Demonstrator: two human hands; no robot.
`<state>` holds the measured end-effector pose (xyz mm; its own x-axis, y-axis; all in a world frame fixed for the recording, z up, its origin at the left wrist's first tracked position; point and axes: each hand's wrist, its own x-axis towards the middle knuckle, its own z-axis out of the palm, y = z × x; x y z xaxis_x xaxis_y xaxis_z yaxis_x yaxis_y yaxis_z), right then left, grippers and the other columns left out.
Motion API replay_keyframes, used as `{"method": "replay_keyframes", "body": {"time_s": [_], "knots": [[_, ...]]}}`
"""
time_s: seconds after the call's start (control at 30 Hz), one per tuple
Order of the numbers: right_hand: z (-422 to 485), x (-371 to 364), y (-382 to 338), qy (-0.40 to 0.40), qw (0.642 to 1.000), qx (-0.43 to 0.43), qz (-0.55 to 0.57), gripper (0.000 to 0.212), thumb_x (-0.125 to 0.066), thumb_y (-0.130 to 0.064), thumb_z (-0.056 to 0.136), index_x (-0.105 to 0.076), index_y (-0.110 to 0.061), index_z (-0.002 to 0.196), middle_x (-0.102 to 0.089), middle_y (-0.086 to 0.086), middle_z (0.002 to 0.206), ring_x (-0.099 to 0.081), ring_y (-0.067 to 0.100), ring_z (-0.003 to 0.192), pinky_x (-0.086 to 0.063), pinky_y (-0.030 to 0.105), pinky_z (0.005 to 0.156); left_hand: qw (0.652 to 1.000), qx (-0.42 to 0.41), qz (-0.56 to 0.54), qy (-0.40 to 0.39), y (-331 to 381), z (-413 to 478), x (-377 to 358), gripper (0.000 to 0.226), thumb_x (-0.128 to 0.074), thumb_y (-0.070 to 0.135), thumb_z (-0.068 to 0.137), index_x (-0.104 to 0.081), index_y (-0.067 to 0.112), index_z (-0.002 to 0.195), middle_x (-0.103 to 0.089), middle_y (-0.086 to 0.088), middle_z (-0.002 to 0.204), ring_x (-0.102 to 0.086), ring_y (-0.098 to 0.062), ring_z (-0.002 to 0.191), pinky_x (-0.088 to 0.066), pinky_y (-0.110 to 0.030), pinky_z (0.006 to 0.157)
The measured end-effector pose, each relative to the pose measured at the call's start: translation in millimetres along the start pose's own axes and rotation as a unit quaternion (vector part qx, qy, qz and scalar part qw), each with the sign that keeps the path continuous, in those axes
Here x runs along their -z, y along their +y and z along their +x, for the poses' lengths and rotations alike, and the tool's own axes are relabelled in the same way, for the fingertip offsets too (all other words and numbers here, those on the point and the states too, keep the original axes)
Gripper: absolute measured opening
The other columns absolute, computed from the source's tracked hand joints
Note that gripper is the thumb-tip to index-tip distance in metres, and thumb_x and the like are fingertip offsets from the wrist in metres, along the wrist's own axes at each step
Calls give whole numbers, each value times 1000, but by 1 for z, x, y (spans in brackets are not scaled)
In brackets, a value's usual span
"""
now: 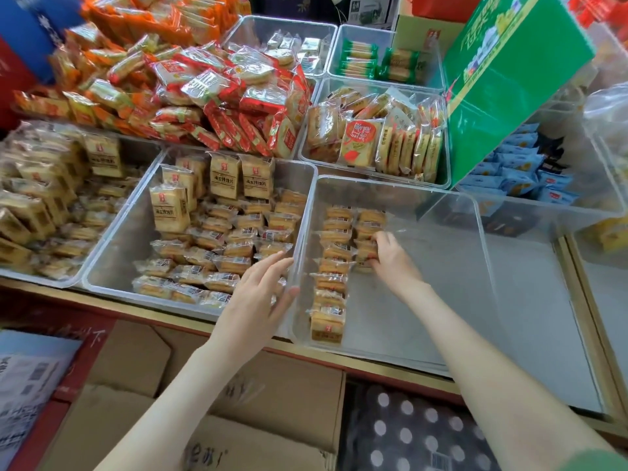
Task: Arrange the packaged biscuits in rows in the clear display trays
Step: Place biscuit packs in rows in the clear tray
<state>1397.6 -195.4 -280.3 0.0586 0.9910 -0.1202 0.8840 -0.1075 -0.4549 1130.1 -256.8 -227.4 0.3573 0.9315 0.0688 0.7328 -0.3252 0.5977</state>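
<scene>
Crowded shop shelving fills the view: a surface (530, 300) edged in gold trim carries clear trays of packaged snacks, with cardboard boxes (272, 402) stacked below it and a green carton (509, 79) leaning in at 1 o'clock.

Nearest the person sits a mostly bare clear display tray (475, 212). Along its left side one row of biscuit packets (331, 270) runs from 6 toward 12 o'clock, each packet lying crosswise to that line. A second, shorter row (368, 229) stands just beside it on the right, filling only the far part of the tray.

The right hand (390, 256) is at the near end of that short row, fingers curled down and pinching a packet there, apparently seating it against its neighbours. The left hand (258, 294) lies at 9 o'clock from the first row, fingers spread and loose, thumb resting on the tray's left wall, gripping nothing.

Supply sits at 10 o'clock: the neighbouring tray of loose biscuit packets (217, 253), just beyond the left fingertips. I judge the left hand the nearer one to fetch the next packet, which should extend the short row toward 6 o'clock.
</scene>
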Motion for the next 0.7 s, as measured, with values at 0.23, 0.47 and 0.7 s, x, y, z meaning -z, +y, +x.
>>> {"method": "replay_keyframes", "body": {"time_s": [0.23, 0.47, 0.7], "knots": [[2, -10, 3, 97, 983, 4, -153, 75, -76, -18, 79, -18, -20, 127, -38, 18, 134, -31, 31, 115, -35, 45, 98, 996, 64, 29, 60, -38, -11, 31, 40, -52, 29, 100, -54, 12, 136, -50, -9, 142, -44, -25, 133, -36, -32, 104], [5, 16, -106, 243, 966, 90, -14, 79, -69, 8, 65, -34, -15, 131, -41, 14, 131, -40, 32, 116, -40, 55, 98, 960, 254, 92, 70, -90, 33, 86, 63, -47, 25, 101, -17, 24, 156, -29, -20, 150, -35, -35, 129, -41, -42, 99], [56, -35, -220, 98, 990, 98, -19, 71, -51, -18, 97, -6, -25, 152, -14, 15, 153, -28, 31, 130, -34, 40, 108, 939, 330, 85, 42, -126, 99, 89, 88, -52, 36, 99, 12, 15, 154, -23, -27, 142, -38, -40, 122, -41, -42, 97]]}}
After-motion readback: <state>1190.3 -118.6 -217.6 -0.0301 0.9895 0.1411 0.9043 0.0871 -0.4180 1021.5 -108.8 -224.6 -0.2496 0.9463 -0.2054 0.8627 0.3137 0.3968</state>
